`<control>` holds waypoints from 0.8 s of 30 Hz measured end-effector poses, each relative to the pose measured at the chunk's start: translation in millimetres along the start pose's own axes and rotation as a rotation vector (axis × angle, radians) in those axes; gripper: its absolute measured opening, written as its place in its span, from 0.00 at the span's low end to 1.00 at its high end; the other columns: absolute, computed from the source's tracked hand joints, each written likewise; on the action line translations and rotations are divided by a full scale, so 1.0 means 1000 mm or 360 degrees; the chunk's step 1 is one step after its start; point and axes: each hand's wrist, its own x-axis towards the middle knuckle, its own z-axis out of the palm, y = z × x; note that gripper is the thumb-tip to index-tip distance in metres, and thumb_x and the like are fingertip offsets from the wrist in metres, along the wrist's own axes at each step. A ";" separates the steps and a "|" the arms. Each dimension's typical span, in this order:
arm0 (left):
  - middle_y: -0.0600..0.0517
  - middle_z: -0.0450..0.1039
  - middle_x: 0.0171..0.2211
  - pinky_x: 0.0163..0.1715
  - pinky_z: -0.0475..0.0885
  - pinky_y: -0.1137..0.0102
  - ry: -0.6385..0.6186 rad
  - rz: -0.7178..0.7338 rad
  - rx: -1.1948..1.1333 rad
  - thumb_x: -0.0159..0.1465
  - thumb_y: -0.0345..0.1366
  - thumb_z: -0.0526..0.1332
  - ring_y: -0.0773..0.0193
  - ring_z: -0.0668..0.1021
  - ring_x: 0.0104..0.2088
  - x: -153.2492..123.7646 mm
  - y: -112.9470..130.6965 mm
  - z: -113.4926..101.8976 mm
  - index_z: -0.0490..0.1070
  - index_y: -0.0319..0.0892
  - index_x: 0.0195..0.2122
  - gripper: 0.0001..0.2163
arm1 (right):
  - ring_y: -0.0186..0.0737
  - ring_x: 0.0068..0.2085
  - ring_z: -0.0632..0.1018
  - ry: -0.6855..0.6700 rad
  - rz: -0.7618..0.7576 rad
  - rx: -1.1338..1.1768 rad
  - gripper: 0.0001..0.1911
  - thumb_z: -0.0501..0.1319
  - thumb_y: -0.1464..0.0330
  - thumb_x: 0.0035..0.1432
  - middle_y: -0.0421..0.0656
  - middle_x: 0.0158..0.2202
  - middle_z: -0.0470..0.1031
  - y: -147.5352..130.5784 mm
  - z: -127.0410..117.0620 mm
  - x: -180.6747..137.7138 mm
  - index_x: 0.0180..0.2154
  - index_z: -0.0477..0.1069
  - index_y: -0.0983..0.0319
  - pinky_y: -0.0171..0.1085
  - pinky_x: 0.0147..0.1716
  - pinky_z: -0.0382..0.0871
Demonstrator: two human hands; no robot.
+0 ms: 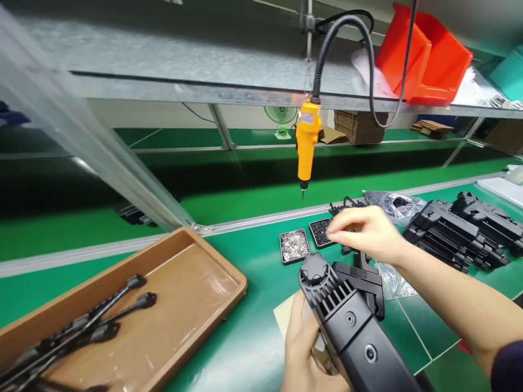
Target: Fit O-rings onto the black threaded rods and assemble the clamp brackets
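Observation:
My left hand (304, 348) is wrapped around a long black plastic housing (359, 326) with a ribbed end, a round knob at its tip and screw holes along its face. The lower end of the housing runs out of view. My right hand (368, 234) hovers at the edge of a small square tray of tiny black screws (321, 232), thumb and finger pinched together. Whatever is between those fingertips is too small to make out. Beside that tray sits another small tray with silvery metal pieces (295, 246). A black plastic part with a handle shape (368, 283) lies behind the housing.
An orange electric screwdriver (308, 139) hangs bit-down from the shelf. A brown tray (212, 288) with several black rods lies at left. Black plastic assemblies (449, 231) and a plastic bag (394, 204) rest at right. A red bin (425, 54) stands on the shelf above.

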 end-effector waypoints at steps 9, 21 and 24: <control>0.47 0.66 0.55 0.50 0.78 0.54 0.0225 0.0063 -0.0365 0.54 0.28 0.69 0.47 0.75 0.52 -0.001 0.001 0.015 0.72 0.53 0.55 0.27 | 0.33 0.31 0.76 0.0003 -0.0120 0.0426 0.07 0.67 0.77 0.60 0.40 0.29 0.79 -0.068 -0.011 -0.081 0.35 0.80 0.60 0.32 0.32 0.71; 0.47 0.65 0.55 0.52 0.76 0.58 0.0227 0.0223 -0.0242 0.55 0.26 0.66 0.49 0.73 0.54 0.005 0.004 0.010 0.68 0.53 0.58 0.29 | 0.35 0.36 0.81 -0.0201 -0.0924 -0.0079 0.10 0.61 0.80 0.63 0.44 0.36 0.81 -0.064 -0.016 -0.065 0.45 0.75 0.64 0.35 0.39 0.75; 0.47 0.65 0.56 0.53 0.74 0.58 0.0238 0.0235 -0.0241 0.55 0.26 0.66 0.49 0.73 0.56 0.006 0.005 0.009 0.68 0.52 0.59 0.30 | 0.35 0.37 0.80 -0.0386 -0.0989 -0.0202 0.07 0.60 0.77 0.67 0.46 0.37 0.81 -0.069 -0.024 -0.056 0.46 0.73 0.66 0.34 0.40 0.76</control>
